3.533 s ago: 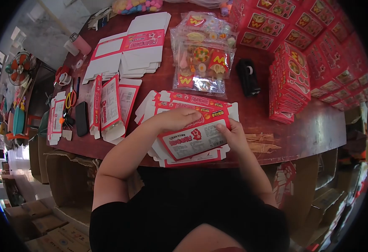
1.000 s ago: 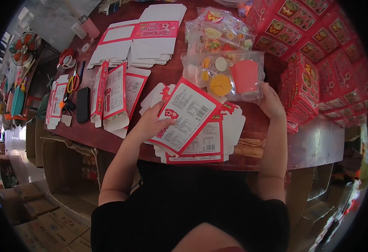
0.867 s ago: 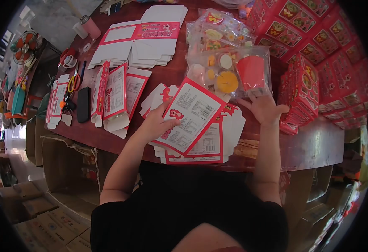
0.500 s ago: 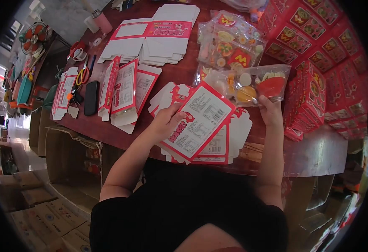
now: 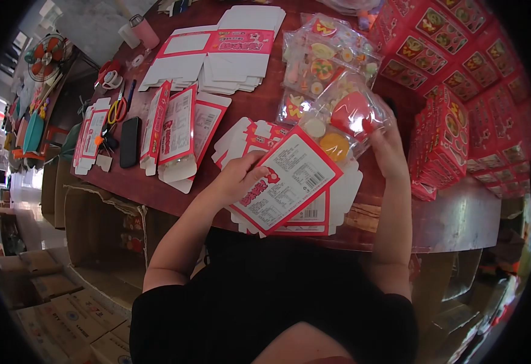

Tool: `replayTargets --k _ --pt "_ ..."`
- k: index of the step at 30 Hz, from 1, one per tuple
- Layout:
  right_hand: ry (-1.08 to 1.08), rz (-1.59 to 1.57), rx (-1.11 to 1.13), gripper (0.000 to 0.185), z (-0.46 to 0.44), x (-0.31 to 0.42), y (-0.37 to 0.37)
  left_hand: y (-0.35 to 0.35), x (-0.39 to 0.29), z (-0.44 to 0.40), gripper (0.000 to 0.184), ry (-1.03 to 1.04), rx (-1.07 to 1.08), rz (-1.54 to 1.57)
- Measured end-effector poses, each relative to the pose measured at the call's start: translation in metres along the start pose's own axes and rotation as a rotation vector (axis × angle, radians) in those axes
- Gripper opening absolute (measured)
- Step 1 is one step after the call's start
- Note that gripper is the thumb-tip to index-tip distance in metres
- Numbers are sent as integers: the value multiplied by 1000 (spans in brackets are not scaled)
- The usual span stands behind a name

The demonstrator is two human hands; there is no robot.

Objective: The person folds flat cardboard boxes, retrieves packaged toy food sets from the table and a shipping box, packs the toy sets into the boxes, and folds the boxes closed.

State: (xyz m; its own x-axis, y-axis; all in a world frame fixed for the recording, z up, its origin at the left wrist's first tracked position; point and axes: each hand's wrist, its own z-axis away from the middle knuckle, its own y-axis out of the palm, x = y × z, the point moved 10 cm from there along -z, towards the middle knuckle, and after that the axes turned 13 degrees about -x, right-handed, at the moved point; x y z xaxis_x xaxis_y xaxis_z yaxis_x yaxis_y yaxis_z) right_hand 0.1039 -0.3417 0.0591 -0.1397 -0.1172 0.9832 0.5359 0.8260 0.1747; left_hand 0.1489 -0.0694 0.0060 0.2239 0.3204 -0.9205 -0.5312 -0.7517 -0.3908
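Observation:
A pink and white printed box (image 5: 296, 182) is in my left hand (image 5: 239, 176), its fingers closed on the left edge. The box lies tilted above a pile of flat cartons (image 5: 345, 188). My right hand (image 5: 388, 145) grips the right side of a clear bag (image 5: 344, 118) that holds red, yellow and white toy food pieces. The bag's lower left end meets the upper edge of the box; whether part of it is inside cannot be made out. Behind it lie more filled clear bags (image 5: 320, 60).
Unfolded white and pink cartons (image 5: 241, 51) lie at the back. Printed boxes (image 5: 180, 124), a black phone (image 5: 130, 142) and scissors (image 5: 117, 111) are on the left. Stacked pink boxes (image 5: 441, 142) stand on the right. Below the table edge is an open cardboard box (image 5: 105, 236).
Earlier both hands were on a box over the pile. Since then my right hand has taken a clear bag, and in the last half second tilted it and brought it closer to the box.

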Motion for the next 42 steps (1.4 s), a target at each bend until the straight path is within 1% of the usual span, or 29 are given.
replayTargets --k 2,3,4,6,7,9,10,13,14,16,17,18,20,21,23,24,25,27,29,30,31,32,34,35,37,38,40,41,42 --pt "-103 -65 -99 37 -11 12 -9 -3 3 1 36 -16 -2 29" --pt "-110 -7 -63 33 -19 7 -12 -6 0 2 36 -14 -25 32" --pt "-105 75 -27 25 -19 -4 -10 -10 -5 3 36 -10 -47 35" --pt "-382 383 99 27 0 8 18 -16 -9 1 38 -15 -85 70" --pt "-342 295 194 37 12 -6 33 -19 -8 -1 39 -28 -99 105" --pt "-276 332 343 47 36 -24 60 -22 1 -4 40 -86 -101 112" --pt "-327 379 385 49 41 -31 61 -24 2 -4 40 -126 -97 117" --pt "-307 240 332 50 43 -17 55 -48 -10 -10 38 -62 -140 -15" --pt "-239 55 241 46 37 -29 39 -66 -10 -18 37 -17 -183 -64" --pt "-204 228 147 40 33 -35 15 -115 -16 -34 41 -104 -289 -185" --pt "-189 314 101 38 30 -37 3 -140 -24 -45 45 30 -410 -179" --pt "-251 469 79 30 31 -41 -3 -163 -33 -52 50 166 -530 -172" --pt "-167 604 66 27 41 -53 -14 -181 -76 -50 58 543 -804 -962" --pt "-127 669 57 26 46 -58 -18 -172 -85 -48 63 533 -808 -871" --pt "-57 750 83 24 62 -62 -15 -116 -59 -62 66 274 -429 -522" --pt "-22 791 97 24 71 -64 -13 -69 -35 -57 73 47 -175 -358" --pt "-33 870 125 26 80 -71 -13 -26 -25 -46 73 -3 21 -308" --pt "-52 1029 180 31 97 -89 -12 44 -8 -17 74 79 288 -365" --pt "-141 1081 170 38 114 -85 -1 69 6 -5 76 245 249 -566" --pt "-184 1109 166 42 122 -83 4 72 6 -4 76 329 186 -669" --pt "-302 1115 139 45 129 -80 7 75 6 -3 77 388 135 -732" --pt "-90 934 68 46 126 -93 -5 74 7 -4 77 430 78 -776" --pt "309 551 -67 46 125 -122 -21 76 0 -8 85 461 54 -799" --pt "357 404 -57 43 123 -123 -15 75 -5 -11 89 476 37 -812" --pt "451 109 -38 37 122 -118 1 80 -1 -18 77 192 217 -629" --pt "436 157 -2 34 119 -116 3 81 -1 -19 71 54 303 -532" --pt "405 260 72 29 116 -113 4 88 -16 -16 49 30 513 -391" --pt "394 226 69 28 115 -110 5 92 -22 -12 39 19 615 -319" --pt "384 191 65 26 116 -106 8 94 -21 -9 32 28 651 -378"
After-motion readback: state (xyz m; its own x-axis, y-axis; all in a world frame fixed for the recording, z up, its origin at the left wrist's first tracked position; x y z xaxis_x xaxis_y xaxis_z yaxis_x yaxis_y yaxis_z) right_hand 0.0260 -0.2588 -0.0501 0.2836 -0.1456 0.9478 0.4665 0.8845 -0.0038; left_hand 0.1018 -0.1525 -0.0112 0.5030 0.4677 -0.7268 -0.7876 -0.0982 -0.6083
